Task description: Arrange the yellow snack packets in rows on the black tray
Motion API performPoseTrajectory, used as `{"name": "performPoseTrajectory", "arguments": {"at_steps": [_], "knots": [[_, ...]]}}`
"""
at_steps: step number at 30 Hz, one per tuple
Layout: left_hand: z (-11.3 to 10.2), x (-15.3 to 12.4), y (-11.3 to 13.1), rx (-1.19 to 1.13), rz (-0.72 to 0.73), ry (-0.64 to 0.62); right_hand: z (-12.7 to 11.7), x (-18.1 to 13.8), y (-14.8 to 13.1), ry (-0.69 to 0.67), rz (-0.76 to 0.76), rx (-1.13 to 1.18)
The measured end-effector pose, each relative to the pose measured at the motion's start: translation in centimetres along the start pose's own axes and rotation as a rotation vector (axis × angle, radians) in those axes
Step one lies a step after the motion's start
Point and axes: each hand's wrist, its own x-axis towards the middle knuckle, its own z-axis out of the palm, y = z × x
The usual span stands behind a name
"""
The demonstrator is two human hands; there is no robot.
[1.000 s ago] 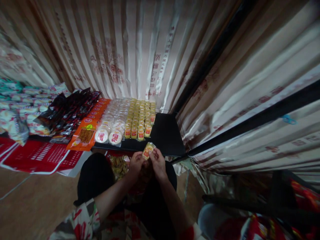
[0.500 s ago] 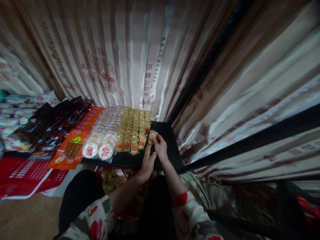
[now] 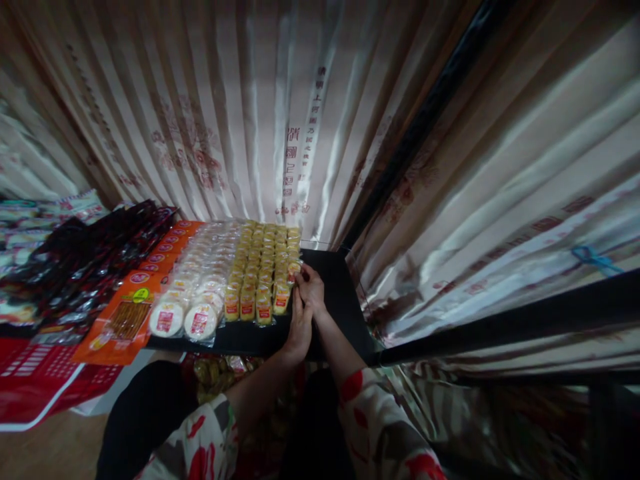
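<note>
My right hand pinches a small yellow wrapped cake at the right end of the rows of yellow wrapped cakes. The held one is against or just above the rightmost row; I cannot tell which. My left hand lies just in front, touching the right hand, with its fingers stretched out straight and close together. It appears to hold nothing. The cakes stand in several rows on a black shelf. To their left are white round cakes in clear wrappers.
Orange snack bags overlap left of the white cakes, beside dark shiny packets. A red basket sits at the lower left. Pleated printed curtains hang behind, and a black bar crosses on the right. More packets lie beneath the shelf.
My right hand has moved left with the wrapped cake, from bare shelf to the rightmost row. My left hand has stayed close beside it. The view has shifted slightly.
</note>
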Motion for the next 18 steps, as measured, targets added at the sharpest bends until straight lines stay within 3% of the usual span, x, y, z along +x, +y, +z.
{"name": "performPoseTrajectory", "arguments": {"at_steps": [12,18], "knots": [[-0.3,0.6,0.2,0.006,0.03,0.045,0.2,-0.4,-1.6,-0.016,0.033,-0.035],[-0.7,-0.6,-0.3,0.036,-0.066,0.036,0.1,-1.3,-1.7,0.029,0.051,-0.005]]}}
